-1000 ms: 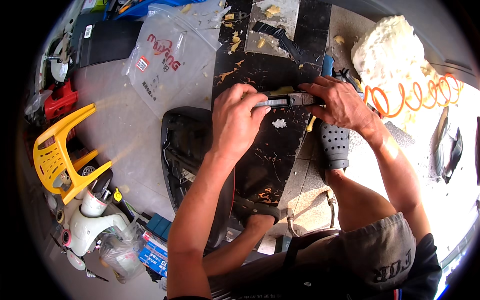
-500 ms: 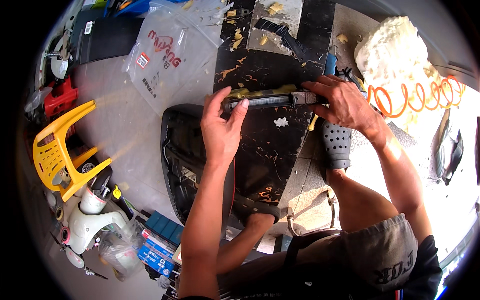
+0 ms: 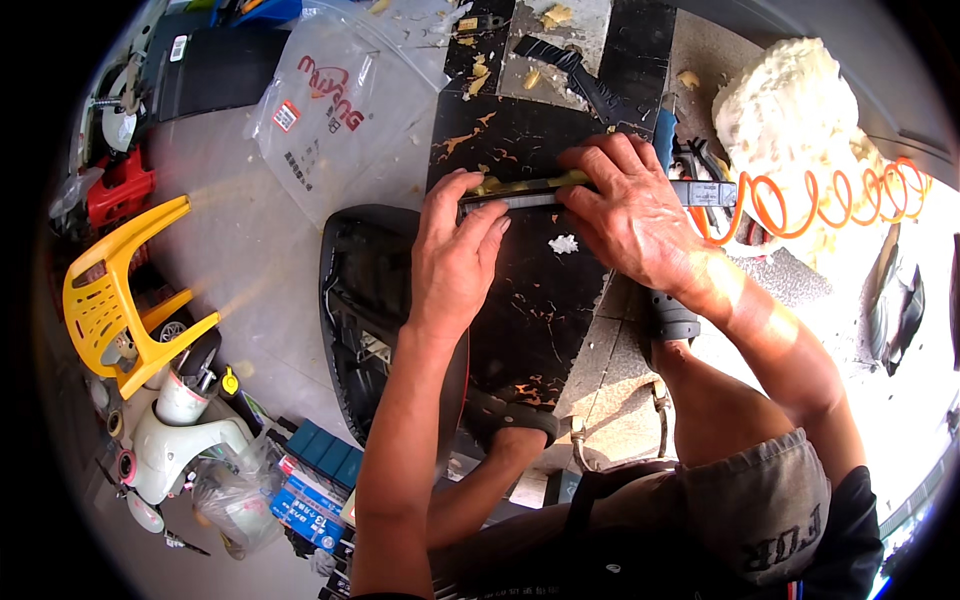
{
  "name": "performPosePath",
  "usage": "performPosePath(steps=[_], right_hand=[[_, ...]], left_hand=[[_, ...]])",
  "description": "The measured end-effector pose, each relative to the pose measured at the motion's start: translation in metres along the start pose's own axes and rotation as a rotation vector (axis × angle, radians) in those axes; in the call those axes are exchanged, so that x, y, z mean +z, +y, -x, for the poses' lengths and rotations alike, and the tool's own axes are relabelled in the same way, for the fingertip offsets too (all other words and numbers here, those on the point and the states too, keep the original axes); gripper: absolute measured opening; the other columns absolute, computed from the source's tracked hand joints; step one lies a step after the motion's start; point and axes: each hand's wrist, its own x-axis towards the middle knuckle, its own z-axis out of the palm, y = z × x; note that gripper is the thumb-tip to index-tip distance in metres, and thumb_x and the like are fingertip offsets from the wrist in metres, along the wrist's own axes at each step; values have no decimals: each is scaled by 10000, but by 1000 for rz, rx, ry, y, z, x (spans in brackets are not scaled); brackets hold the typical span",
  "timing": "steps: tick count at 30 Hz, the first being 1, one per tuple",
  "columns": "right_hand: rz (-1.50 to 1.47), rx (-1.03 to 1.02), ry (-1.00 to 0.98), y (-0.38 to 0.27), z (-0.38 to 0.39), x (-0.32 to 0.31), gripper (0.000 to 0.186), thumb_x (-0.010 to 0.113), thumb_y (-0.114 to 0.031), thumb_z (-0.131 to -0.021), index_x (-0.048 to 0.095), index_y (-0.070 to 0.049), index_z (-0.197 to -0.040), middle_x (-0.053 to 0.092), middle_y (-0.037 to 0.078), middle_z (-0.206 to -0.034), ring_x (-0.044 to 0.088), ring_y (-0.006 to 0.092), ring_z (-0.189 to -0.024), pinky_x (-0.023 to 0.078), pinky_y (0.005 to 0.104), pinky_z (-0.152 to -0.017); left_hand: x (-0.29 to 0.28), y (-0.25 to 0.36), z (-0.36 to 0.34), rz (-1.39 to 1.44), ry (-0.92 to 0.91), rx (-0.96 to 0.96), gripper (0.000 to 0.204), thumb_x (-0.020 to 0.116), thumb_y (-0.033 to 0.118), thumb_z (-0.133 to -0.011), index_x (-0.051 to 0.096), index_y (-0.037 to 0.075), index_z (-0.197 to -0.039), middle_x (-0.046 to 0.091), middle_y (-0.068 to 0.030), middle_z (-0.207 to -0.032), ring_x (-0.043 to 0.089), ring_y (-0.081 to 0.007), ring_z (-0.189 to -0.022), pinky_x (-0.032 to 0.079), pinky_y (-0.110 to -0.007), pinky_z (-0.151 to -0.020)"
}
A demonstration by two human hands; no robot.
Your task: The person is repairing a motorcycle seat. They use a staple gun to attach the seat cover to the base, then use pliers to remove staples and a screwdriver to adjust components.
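Between my two hands is a long narrow tool, apparently a staple gun [image 3: 530, 198], with a silvery strip along its near side and yellowish parts on the far side. My left hand [image 3: 455, 245] pinches its left end between thumb and fingers. My right hand [image 3: 640, 220] is closed over its middle and right part, hiding much of it. A dark grey metal slide [image 3: 706, 193] sticks out to the right beyond that hand. An orange coiled hose [image 3: 770, 215] lies beside the slide's end. Below my left hand rests a black seat shell [image 3: 350, 300], partly behind my left forearm.
The tool is above a black marbled board [image 3: 530, 330] with foam scraps and a black strap [image 3: 570, 70]. A clear plastic bag [image 3: 340, 110] lies far left, a yellow plastic stool [image 3: 120, 290] at left. White foam [image 3: 785, 95] is heaped at the far right.
My right hand has shifted left along the tool, and the slide now extends out to the right past it. My left hand keeps its pinch at the left end, slightly farther right.
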Motion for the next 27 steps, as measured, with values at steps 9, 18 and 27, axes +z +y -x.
performPosePath(steps=[9, 18, 27], right_hand=[[-126, 41, -22, -3, 1, 6, 132, 728, -138, -768, 712, -64, -876, 605, 91, -1143, 524, 283, -1104, 435, 401, -939], [-140, 59, -80, 6, 2, -17, 302, 756, -157, -789, 705, -72, -1073, 600, 97, -1164, 545, 306, -1079, 453, 410, -933], [-53, 177, -285, 49, 37, -32, 525, 727, -271, -870, 592, 6, -1296, 669, 160, -1064, 626, 344, -1009, 495, 419, -927]], left_hand=[[0, -4, 3, -5, 26, 8, 196, 731, 22, -860, 699, 4, -1053, 582, -149, -1272, 586, -346, -1177, 490, -415, -989], [18, 5, 23, 272, 208, -313, 660, 751, 49, -884, 418, -50, -1446, 494, -185, -1443, 511, -298, -1310, 370, -404, -1140], [51, 25, 22, 591, 339, -541, 792, 779, 72, -878, 298, -27, -1499, 464, -175, -1423, 506, -230, -1242, 406, -352, -1097]])
